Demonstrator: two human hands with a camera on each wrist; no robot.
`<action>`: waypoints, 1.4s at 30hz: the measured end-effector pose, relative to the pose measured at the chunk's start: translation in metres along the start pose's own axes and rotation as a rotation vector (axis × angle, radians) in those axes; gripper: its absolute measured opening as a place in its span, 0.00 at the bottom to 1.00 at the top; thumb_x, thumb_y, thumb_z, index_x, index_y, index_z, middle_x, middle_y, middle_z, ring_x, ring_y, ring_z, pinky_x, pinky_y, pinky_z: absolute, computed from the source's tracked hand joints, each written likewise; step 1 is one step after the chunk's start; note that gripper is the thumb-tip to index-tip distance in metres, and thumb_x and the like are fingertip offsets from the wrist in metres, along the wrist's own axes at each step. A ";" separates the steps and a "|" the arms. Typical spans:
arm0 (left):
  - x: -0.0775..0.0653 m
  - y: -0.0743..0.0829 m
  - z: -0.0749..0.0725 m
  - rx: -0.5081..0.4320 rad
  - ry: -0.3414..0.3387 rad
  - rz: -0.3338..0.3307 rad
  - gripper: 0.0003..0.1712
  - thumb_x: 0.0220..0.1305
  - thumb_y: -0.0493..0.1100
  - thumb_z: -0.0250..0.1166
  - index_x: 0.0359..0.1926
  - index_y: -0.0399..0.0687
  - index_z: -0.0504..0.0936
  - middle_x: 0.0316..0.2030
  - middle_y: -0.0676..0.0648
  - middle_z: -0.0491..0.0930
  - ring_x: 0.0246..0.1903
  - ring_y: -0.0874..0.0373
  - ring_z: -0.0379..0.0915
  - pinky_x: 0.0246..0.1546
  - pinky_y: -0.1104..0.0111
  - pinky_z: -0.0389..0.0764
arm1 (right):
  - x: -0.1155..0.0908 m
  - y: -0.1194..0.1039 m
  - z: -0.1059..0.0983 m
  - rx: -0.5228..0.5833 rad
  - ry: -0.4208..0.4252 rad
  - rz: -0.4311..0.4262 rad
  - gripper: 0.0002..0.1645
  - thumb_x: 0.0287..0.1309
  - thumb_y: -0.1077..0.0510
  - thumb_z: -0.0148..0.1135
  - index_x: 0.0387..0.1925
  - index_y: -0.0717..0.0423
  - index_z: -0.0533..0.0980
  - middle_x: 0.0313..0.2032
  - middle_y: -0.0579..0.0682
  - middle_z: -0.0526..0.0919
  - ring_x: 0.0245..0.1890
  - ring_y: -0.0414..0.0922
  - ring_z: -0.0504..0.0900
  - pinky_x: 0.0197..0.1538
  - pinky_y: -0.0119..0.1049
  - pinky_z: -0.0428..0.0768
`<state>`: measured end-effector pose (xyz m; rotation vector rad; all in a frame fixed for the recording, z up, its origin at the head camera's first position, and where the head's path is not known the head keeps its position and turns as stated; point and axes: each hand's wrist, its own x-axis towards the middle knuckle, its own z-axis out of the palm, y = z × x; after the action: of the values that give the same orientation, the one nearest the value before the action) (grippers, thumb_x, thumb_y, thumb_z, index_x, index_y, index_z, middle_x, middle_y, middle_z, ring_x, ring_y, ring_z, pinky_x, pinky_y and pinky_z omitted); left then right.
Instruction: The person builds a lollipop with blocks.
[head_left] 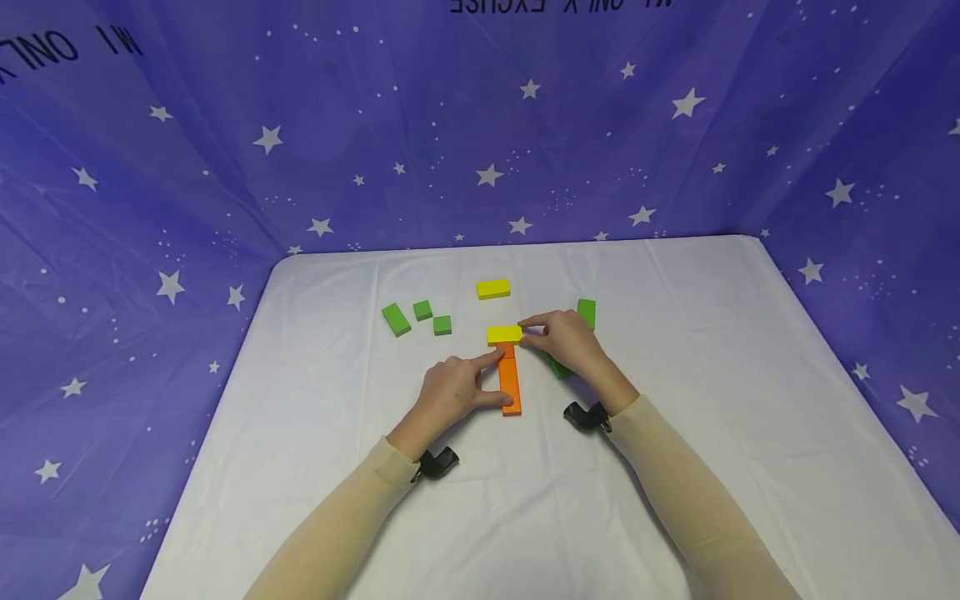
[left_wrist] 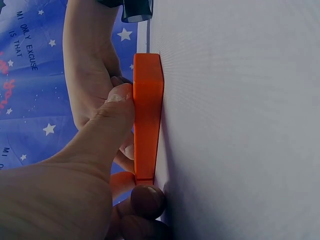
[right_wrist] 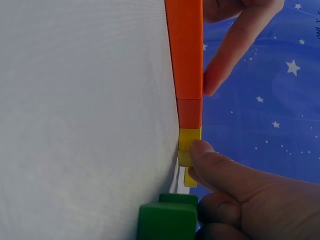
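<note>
A long orange block [head_left: 510,387] and a small orange block [head_left: 506,351] lie end to end on the white table. A yellow block [head_left: 504,335] lies crosswise at their far end, forming a T shape. My left hand [head_left: 453,387] rests its thumb on the long orange block and its index fingertip on the orange row near the small block. With thumb and index finger, my right hand [head_left: 567,339] pinches the right end of the yellow block. In the right wrist view that thumb [right_wrist: 220,167] touches the yellow block [right_wrist: 189,139].
Another yellow block [head_left: 493,289] lies farther back. A green block [head_left: 396,320] and two small green cubes [head_left: 423,310] [head_left: 442,326] are on the left. One green block [head_left: 587,313] lies beyond my right hand, and a darker green one [head_left: 556,365] is partly under it.
</note>
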<state>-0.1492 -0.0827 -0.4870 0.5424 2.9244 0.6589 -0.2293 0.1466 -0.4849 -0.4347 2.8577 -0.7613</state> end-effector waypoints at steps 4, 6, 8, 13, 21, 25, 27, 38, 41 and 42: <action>0.000 0.000 0.000 0.003 0.004 0.003 0.51 0.51 0.71 0.79 0.75 0.66 0.75 0.16 0.56 0.70 0.15 0.59 0.61 0.20 0.69 0.57 | 0.000 0.000 0.000 0.001 0.001 -0.004 0.21 0.67 0.46 0.72 0.59 0.44 0.87 0.23 0.47 0.83 0.26 0.45 0.73 0.31 0.36 0.65; -0.001 0.000 0.000 0.006 0.005 0.004 0.51 0.51 0.71 0.79 0.75 0.67 0.75 0.16 0.56 0.71 0.14 0.59 0.61 0.20 0.69 0.57 | -0.001 0.000 0.000 0.002 -0.002 -0.006 0.21 0.67 0.46 0.72 0.59 0.44 0.87 0.21 0.47 0.80 0.25 0.45 0.72 0.30 0.35 0.64; -0.001 0.000 0.001 0.006 0.005 0.002 0.51 0.51 0.71 0.79 0.75 0.67 0.75 0.15 0.56 0.71 0.14 0.59 0.61 0.20 0.69 0.57 | -0.001 0.000 0.000 0.004 -0.003 -0.008 0.21 0.67 0.45 0.72 0.59 0.44 0.87 0.20 0.46 0.78 0.23 0.44 0.71 0.29 0.35 0.63; -0.001 0.000 0.000 0.004 0.006 0.004 0.51 0.51 0.72 0.79 0.75 0.66 0.75 0.15 0.56 0.71 0.14 0.60 0.61 0.19 0.69 0.57 | -0.001 0.000 0.000 0.000 -0.002 -0.008 0.22 0.67 0.45 0.73 0.59 0.44 0.87 0.23 0.47 0.81 0.24 0.45 0.72 0.29 0.35 0.64; 0.000 -0.001 0.001 0.001 0.005 0.016 0.51 0.51 0.71 0.78 0.75 0.69 0.75 0.16 0.56 0.72 0.14 0.60 0.63 0.19 0.70 0.58 | 0.000 0.002 -0.002 0.038 -0.011 0.010 0.26 0.66 0.44 0.73 0.63 0.43 0.85 0.33 0.52 0.90 0.27 0.44 0.77 0.28 0.33 0.67; 0.000 -0.001 0.000 0.000 0.001 0.017 0.49 0.52 0.71 0.78 0.74 0.68 0.76 0.16 0.57 0.72 0.15 0.60 0.64 0.19 0.70 0.59 | 0.001 0.007 -0.008 0.143 -0.037 0.056 0.28 0.67 0.43 0.72 0.66 0.42 0.82 0.21 0.48 0.77 0.20 0.42 0.68 0.24 0.32 0.62; 0.000 -0.001 0.000 -0.003 -0.003 0.015 0.48 0.52 0.71 0.78 0.73 0.67 0.78 0.16 0.56 0.73 0.15 0.60 0.64 0.20 0.70 0.59 | 0.000 0.010 -0.013 0.189 -0.034 0.073 0.28 0.68 0.43 0.72 0.67 0.42 0.82 0.17 0.46 0.69 0.18 0.42 0.64 0.23 0.33 0.61; 0.000 -0.001 -0.001 -0.016 -0.010 0.001 0.48 0.51 0.71 0.79 0.72 0.66 0.80 0.16 0.57 0.72 0.16 0.60 0.63 0.20 0.69 0.58 | -0.007 0.030 -0.035 0.290 0.010 0.036 0.25 0.67 0.46 0.73 0.62 0.45 0.85 0.16 0.41 0.66 0.20 0.42 0.65 0.25 0.33 0.64; 0.001 -0.001 -0.001 -0.016 -0.010 0.002 0.48 0.51 0.71 0.79 0.72 0.66 0.79 0.16 0.56 0.71 0.16 0.60 0.63 0.21 0.70 0.58 | -0.009 0.034 -0.038 0.298 0.007 0.031 0.23 0.67 0.45 0.73 0.61 0.45 0.86 0.16 0.42 0.67 0.20 0.42 0.65 0.25 0.34 0.65; 0.001 -0.001 -0.001 -0.016 -0.009 0.004 0.48 0.51 0.71 0.79 0.72 0.66 0.79 0.16 0.56 0.71 0.16 0.60 0.63 0.21 0.70 0.58 | -0.010 0.035 -0.038 0.303 0.006 0.030 0.23 0.67 0.46 0.73 0.61 0.45 0.86 0.17 0.43 0.67 0.20 0.42 0.65 0.25 0.34 0.65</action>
<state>-0.1503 -0.0836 -0.4867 0.5477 2.9083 0.6780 -0.2369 0.1965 -0.4688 -0.3450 2.6824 -1.1663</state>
